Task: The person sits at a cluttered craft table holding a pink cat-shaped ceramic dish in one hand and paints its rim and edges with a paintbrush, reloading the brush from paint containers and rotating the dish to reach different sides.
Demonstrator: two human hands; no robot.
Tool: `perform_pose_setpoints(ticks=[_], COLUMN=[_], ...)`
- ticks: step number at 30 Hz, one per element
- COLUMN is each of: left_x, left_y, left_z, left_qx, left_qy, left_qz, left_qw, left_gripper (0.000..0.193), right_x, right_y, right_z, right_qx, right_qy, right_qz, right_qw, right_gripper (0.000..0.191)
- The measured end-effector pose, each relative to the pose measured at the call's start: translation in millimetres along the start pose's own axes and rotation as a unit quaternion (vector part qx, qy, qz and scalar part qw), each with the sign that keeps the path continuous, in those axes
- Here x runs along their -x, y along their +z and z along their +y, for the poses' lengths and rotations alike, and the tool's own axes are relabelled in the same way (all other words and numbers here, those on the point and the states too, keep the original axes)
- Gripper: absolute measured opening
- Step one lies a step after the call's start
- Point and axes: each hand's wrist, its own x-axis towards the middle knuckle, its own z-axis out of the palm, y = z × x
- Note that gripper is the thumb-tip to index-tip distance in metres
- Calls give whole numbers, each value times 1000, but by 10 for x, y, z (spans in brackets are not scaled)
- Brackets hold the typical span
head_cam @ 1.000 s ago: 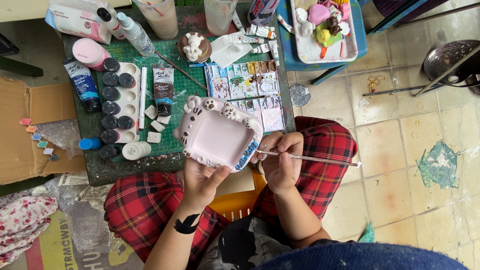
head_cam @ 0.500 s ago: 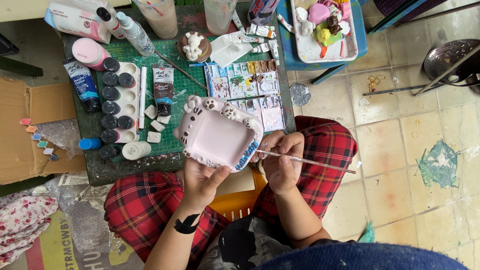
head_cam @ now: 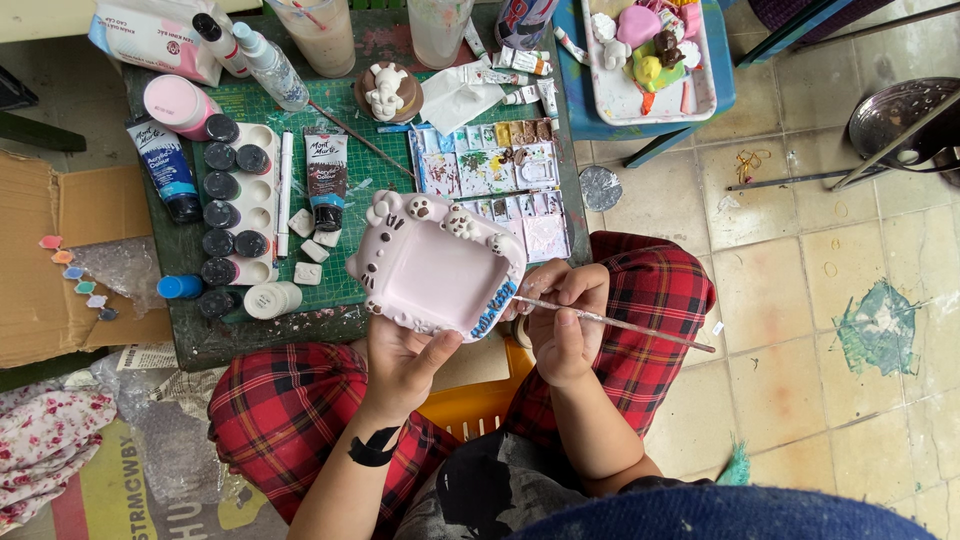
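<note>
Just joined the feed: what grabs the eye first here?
A pale pink ceramic tray with small animal figures on its rim sits in the left hand, mid-frame. The right hand holds a thin paintbrush at its blue-painted edge. Behind, a paint-smeared palette lies on the green mat.

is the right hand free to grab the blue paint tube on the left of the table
Probably not as things stand: the right hand grips a paintbrush at the pink tray, and the blue paint tube lies across the table, beyond the tray and left hand.
</note>
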Motion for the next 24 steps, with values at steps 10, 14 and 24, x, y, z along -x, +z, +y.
perform_pose_setpoints(ticks=[10,14,24], left_x=[-4,-3,7], left_y=[8,1,-5], left_z=[15,20,1], left_qx=[1,-4,8], left_qy=[1,3,1], left_qz=[1,0,3], left_qw=[1000,1000,1000], left_gripper=[61,59,62], right_x=[4,-8,-33], right_y=[-2,-3,20], right_z=[-12,-14,0], right_qx=[2,6,0], right_qy=[3,-1,-12], right_qz=[1,-3,1], right_qw=[1000,1000,1000], right_gripper=[22,21,20])
